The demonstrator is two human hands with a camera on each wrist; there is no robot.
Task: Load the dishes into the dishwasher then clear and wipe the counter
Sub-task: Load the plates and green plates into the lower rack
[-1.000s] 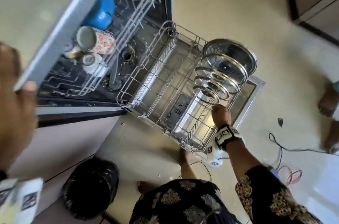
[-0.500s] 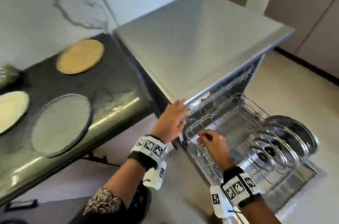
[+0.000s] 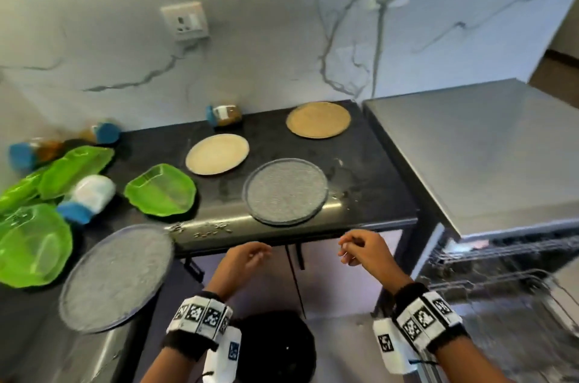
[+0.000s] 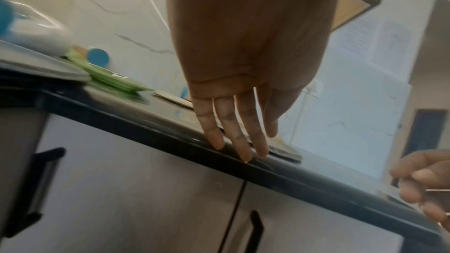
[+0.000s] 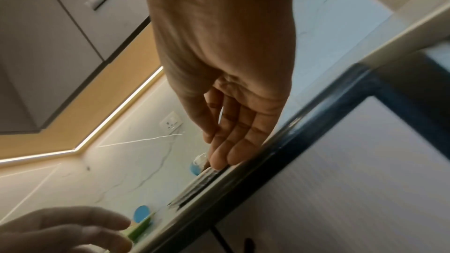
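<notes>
On the black counter [image 3: 369, 163] lie a grey plate [image 3: 285, 191], a beige plate [image 3: 217, 154] and a tan plate [image 3: 318, 119]. A second grey plate [image 3: 116, 276] overhangs the front edge at the left, beside several green dishes [image 3: 161, 190]. The dishwasher [image 3: 485, 144] stands at the right with its racks [image 3: 501, 257] pulled out. My left hand [image 3: 247, 257] [image 4: 241, 141] hovers at the counter's front edge, fingers relaxed and holding nothing. My right hand [image 3: 360, 249] [image 5: 224, 153] is level with it, loosely curled and empty.
Jars with blue lids [image 3: 224, 114] lie along the back wall and at the far left [image 3: 86, 199]. Crumbs [image 3: 206, 230] are scattered along the front edge. A black bin [image 3: 275, 348] stands on the floor below my hands. Cupboard doors with black handles [image 4: 255, 232] run under the counter.
The view has swung from the dishwasher to the counter. Both hands have left the dishwasher's rack and edge and moved left to the counter's front edge.
</notes>
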